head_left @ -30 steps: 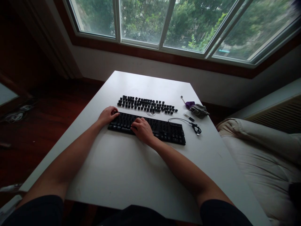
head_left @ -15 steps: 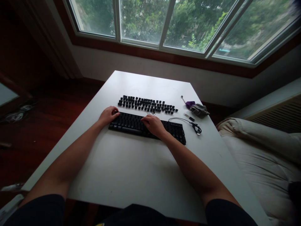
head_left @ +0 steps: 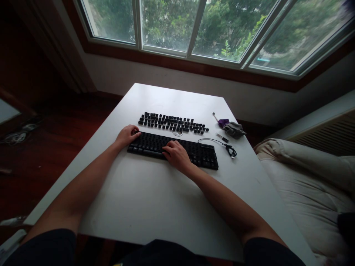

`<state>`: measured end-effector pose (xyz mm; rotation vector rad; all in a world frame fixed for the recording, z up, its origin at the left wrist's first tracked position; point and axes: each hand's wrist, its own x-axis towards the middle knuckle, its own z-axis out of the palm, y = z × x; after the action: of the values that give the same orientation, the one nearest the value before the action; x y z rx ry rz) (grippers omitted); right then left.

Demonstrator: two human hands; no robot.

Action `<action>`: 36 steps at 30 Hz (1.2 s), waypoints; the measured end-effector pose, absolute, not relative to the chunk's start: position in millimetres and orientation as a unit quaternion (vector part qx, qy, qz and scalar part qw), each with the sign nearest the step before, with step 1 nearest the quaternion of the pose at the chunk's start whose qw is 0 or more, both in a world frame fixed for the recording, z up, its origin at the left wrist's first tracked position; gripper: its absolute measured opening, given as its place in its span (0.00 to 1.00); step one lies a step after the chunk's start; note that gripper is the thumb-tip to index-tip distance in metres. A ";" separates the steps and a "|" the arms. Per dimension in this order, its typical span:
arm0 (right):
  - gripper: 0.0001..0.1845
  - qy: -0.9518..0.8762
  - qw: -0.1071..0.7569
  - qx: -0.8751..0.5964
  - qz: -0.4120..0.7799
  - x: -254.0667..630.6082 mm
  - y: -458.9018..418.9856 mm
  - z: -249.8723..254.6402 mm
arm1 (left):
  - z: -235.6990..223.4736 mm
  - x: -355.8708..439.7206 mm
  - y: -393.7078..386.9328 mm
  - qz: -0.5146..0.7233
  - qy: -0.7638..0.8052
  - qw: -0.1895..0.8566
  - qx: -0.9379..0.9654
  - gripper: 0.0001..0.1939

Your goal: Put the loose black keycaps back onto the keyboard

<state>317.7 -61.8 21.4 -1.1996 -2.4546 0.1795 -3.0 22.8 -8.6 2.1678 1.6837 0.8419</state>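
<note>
A black keyboard lies slightly slanted on the white table. Its left end is in the grip of my left hand, the fingers bent around the back corner. Over the middle of the front key rows is my right hand, its fingers curled together with the tips down at the keys. Whatever may be between those fingertips is hidden. Behind the keyboard, loose black keycaps stand in rough rows, and a thin clear ring-like item lies between them and the keyboard.
To the right are the keyboard's coiled USB cable, a small black-handled tool, a grey and purple cloth and a thin stick with a dark tip. A beige sofa stands right of the table; windows are ahead.
My right hand has moved a little left and toward me, from the keyboard's middle rows to its front rows. My left hand has kept its place at the left end.
</note>
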 end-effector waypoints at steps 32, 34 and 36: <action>0.05 -0.846 0.289 -0.434 0.108 313.1 -61.2 3.1 | -11.2 -4.4 26.1 0.285 0.582 0.138 0.749 0.16; 0.05 -0.843 0.288 -0.442 0.104 311.5 -62.8 3.0 | -11.1 -4.4 26.3 0.281 0.586 0.137 0.748 0.16; 0.05 -0.846 0.291 -0.436 0.102 311.3 -64.1 3.0 | -10.5 -4.2 26.2 0.279 0.588 0.139 0.747 0.16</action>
<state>311.3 -64.1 3.0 -1.1616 -2.2561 0.2707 -4.2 26.2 -10.5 2.1586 1.6995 0.8077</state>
